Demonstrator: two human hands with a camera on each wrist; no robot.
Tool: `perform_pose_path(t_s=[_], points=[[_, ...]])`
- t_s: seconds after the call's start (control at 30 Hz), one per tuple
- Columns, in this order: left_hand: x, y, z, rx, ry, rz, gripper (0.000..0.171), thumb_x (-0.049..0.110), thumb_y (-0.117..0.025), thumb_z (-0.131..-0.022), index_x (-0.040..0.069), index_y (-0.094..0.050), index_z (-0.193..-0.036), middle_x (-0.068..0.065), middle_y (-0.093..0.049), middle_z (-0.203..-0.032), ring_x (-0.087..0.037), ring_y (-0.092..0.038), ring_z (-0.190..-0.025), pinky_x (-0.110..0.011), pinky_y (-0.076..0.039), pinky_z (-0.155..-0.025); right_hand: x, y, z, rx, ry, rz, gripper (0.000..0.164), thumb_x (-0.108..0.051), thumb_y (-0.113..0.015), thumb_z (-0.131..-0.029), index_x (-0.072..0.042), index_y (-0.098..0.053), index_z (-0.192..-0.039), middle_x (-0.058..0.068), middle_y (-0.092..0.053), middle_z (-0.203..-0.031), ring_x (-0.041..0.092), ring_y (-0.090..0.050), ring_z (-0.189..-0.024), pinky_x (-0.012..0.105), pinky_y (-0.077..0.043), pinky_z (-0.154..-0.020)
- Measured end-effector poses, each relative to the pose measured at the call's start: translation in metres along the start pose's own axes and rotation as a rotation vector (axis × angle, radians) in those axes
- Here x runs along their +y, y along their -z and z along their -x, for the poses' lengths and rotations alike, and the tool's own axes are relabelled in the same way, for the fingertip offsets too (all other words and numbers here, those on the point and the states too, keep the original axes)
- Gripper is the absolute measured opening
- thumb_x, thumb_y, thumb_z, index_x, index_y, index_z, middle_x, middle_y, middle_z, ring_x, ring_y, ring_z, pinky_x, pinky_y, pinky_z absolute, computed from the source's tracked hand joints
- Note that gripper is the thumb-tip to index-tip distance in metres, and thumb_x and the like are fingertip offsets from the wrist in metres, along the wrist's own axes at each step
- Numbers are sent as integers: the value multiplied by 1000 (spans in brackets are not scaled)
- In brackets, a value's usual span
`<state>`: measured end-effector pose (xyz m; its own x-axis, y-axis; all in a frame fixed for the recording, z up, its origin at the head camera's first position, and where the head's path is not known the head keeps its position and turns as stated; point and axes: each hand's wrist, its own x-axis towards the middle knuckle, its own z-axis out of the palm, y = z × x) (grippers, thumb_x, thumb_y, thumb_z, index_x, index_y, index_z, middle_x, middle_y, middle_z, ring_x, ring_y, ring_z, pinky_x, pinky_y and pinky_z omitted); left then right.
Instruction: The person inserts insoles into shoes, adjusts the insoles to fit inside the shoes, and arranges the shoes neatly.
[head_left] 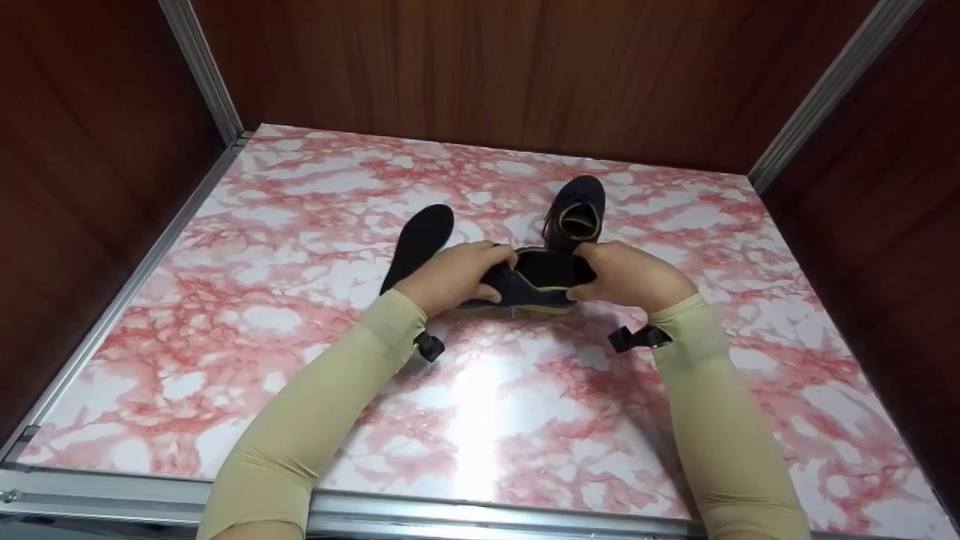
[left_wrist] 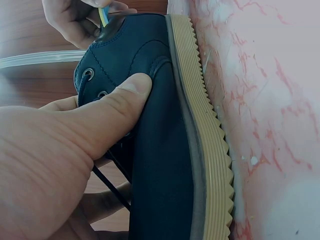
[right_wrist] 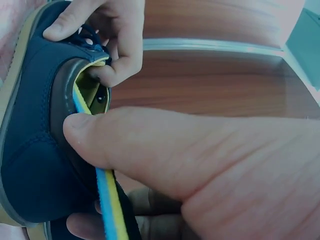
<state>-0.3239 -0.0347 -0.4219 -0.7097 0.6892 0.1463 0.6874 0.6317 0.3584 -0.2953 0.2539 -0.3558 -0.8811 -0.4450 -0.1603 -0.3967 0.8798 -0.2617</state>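
Note:
A dark blue lace-up shoe (head_left: 517, 291) with a ribbed tan sole (left_wrist: 210, 125) sits on the table, toe to the left. My left hand (head_left: 461, 276) grips it around the laces, thumb on its near side and a finger hooked into the opening. With my right hand (head_left: 634, 276) I pinch an insole (right_wrist: 111, 200), black with blue and yellow layers along its edge. One end of the insole is inside the shoe's mouth, where it is hidden; the other end sticks out at the heel, under my right thumb (right_wrist: 82, 127).
A second dark shoe (head_left: 577, 199) stands right behind the first, toe pointing away. Another black insole (head_left: 421, 238) lies flat to the left, partly covered by my left hand. Brown wood-grain panels (head_left: 480, 75) enclose the pink-and-white marbled table (head_left: 300, 390).

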Motion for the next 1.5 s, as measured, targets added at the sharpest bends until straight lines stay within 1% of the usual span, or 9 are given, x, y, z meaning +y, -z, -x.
perform_pose_path(t_s=[0.23,0.37,0.5,0.67,0.83,1.0,1.27,1.5], points=[[1,0,0,-5,3,1,52,39,-80,-98,24,-60,-144,0,-67,-146,-24,-68,-133,-44,-55,-113,0,1,1,-54,-69,-28,48,-30,-83,-93,-3,-65,-130,18,-75,-118,29,-68,-103,52,-55,-100],[0,1,1,-6,8,2,51,39,-79,-98,25,-60,-143,0,-68,-145,-23,-68,-132,-43,-55,-112,1,5,1,-74,-77,-53,46,-30,-83,-93,-6,-68,-129,16,-76,-118,27,-67,-101,51,-54,-98],[0,1,1,-3,-1,10,50,37,-80,-98,23,-60,-142,-2,-68,-143,-24,-68,-131,-43,-55,-112,3,9,4,-78,-71,-56,42,-28,-83,-93,-6,-70,-125,14,-77,-116,26,-66,-100,50,-54,-97],[1,1,1,8,-4,17,50,36,-81,-98,22,-61,-141,-3,-69,-142,-24,-69,-129,-44,-54,-112,2,12,8,-66,-69,-57,39,-28,-83,-94,-6,-72,-124,14,-78,-117,26,-68,-100,53,-55,-100],[0,0,2,16,-11,21,51,38,-81,-97,22,-60,-141,-3,-69,-140,-24,-69,-128,-44,-55,-111,1,11,9,-30,-52,-51,38,-21,-83,-94,-6,-70,-126,15,-79,-117,27,-70,-100,55,-56,-103],[-1,0,1,19,-15,18,50,38,-82,-97,23,-60,-140,-2,-69,-140,-24,-69,-127,-44,-55,-111,0,10,10,21,-5,-9,38,-17,-83,-93,-5,-68,-125,17,-78,-113,30,-68,-98,55,-57,-99],[-1,-2,1,14,-6,12,50,38,-81,-97,23,-60,-140,-3,-69,-141,-24,-70,-127,-45,-55,-111,1,8,8,16,-16,15,39,-18,-82,-93,-1,-67,-125,19,-76,-111,29,-67,-95,54,-57,-97],[-1,0,1,17,-14,9,50,37,-82,-97,23,-60,-140,-2,-70,-139,-23,-69,-126,-44,-55,-110,0,8,8,47,19,18,37,-16,-84,-92,-1,-67,-121,18,-76,-106,28,-66,-92,53,-56,-92]])
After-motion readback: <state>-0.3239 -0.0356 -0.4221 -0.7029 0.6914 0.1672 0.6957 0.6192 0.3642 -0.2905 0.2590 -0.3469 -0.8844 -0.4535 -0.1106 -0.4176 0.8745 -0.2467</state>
